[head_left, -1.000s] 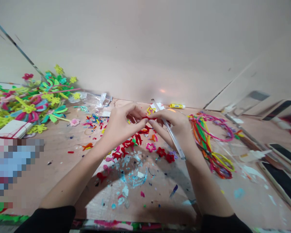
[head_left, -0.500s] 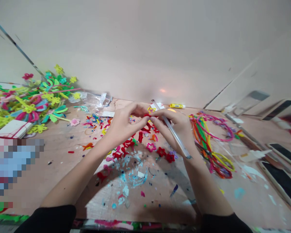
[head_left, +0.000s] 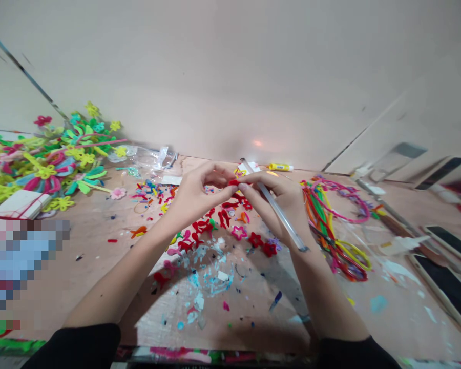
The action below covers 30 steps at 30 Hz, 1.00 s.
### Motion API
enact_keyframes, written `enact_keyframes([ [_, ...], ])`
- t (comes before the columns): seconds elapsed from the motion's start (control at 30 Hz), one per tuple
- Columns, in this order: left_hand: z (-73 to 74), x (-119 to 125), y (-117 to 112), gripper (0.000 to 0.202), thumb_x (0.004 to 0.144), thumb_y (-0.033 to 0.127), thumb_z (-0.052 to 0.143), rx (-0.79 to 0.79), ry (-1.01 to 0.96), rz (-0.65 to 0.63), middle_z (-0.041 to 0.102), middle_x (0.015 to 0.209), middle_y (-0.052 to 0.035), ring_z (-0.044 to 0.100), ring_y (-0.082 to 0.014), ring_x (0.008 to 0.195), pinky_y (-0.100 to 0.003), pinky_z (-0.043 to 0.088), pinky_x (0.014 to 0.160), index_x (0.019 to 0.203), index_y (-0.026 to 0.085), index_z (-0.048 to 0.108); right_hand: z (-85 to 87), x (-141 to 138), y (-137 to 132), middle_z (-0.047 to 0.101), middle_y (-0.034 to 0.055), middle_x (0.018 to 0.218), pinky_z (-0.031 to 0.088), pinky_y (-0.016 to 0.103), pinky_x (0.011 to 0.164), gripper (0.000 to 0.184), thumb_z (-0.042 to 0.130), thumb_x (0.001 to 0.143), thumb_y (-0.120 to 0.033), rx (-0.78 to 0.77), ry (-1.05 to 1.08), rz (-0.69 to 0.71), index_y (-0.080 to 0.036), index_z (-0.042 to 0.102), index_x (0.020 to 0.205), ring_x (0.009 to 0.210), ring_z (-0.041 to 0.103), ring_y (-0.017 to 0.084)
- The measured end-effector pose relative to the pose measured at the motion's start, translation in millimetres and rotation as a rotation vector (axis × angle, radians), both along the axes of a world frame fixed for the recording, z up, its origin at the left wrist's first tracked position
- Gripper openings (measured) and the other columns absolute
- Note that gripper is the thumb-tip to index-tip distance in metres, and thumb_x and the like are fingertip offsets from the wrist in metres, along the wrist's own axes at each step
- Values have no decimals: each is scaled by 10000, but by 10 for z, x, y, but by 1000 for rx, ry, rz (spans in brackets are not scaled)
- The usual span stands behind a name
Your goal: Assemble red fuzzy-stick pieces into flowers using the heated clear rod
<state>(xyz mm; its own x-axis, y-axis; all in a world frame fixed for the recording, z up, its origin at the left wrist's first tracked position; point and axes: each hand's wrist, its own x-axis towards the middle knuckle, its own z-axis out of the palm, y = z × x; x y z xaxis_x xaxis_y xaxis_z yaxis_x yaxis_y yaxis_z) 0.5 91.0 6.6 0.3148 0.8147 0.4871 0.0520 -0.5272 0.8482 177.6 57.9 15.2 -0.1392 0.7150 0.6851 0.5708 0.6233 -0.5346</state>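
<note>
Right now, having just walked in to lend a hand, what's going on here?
A person pinches a small red pipe-cleaner piece between the left hand and right hand, and the right hand holds a clear rod. Red pipe-cleaner shapes lie on the wooden table, with a heap of pipe-cleaner flowers to the left and looped pipe cleaners to the right.

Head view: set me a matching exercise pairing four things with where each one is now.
1. red pipe-cleaner piece
2. clear plastic rod
3. tangle of multicoloured pipe cleaners
4. yellow glue stick

A. at the far edge of the wooden table
B. pinched between the left hand and right hand
C. held in the right hand
D. lying to the right of the hands

Pairs: 1-B, 2-C, 3-D, 4-A
</note>
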Motion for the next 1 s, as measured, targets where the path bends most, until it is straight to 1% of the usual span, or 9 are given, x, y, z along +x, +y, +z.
enact_keyframes([
  [0.17,3,10,-10,178,796,273,741,-8,-8,12,715,807,-24,709,-139,734,-230,550,621,904,171,642,4,-2,-21,594,-32,605,404,252,567,118,649,898,-241,-15,8,-12,-187,749,927,556,511,105],
  [0.3,10,13,-24,160,798,250,741,-7,-17,22,732,807,-31,720,-143,733,-229,552,610,908,172,654,4,5,-18,575,-39,583,401,253,559,118,645,897,-240,5,3,-18,-196,751,925,538,497,105],
  [0.43,8,18,-31,154,789,234,747,-9,-14,42,737,788,-31,724,-145,733,-228,554,599,905,169,670,6,-4,-8,590,-39,577,406,253,557,108,653,890,-245,0,-1,-38,-216,755,912,529,498,106],
  [0.57,10,21,-33,153,783,220,748,-18,-20,58,746,766,-25,726,-142,714,-222,551,587,911,167,683,2,-32,-24,585,-42,575,400,255,558,116,647,895,-250,6,33,-44,-219,758,908,521,487,103],
  [0.73,17,19,-37,123,795,238,741,35,12,109,764,819,-43,734,-155,756,-259,578,677,888,165,708,2,-45,-50,594,-31,611,412,263,586,117,638,900,-239,11,56,-72,-207,748,878,560,508,110],
  [0.83,21,21,-53,105,813,237,728,104,44,143,769,831,-42,727,-149,753,-275,578,730,890,165,716,0,-36,-42,628,-26,627,416,258,577,106,646,899,-230,54,22,-74,-201,748,891,552,524,106],
  [1.0,38,26,-91,85,804,176,703,154,92,194,770,777,-20,718,-145,715,-272,576,708,887,180,724,3,-40,-32,743,7,770,429,268,580,96,644,907,-204,136,-70,-122,-212,740,915,593,594,119],
])
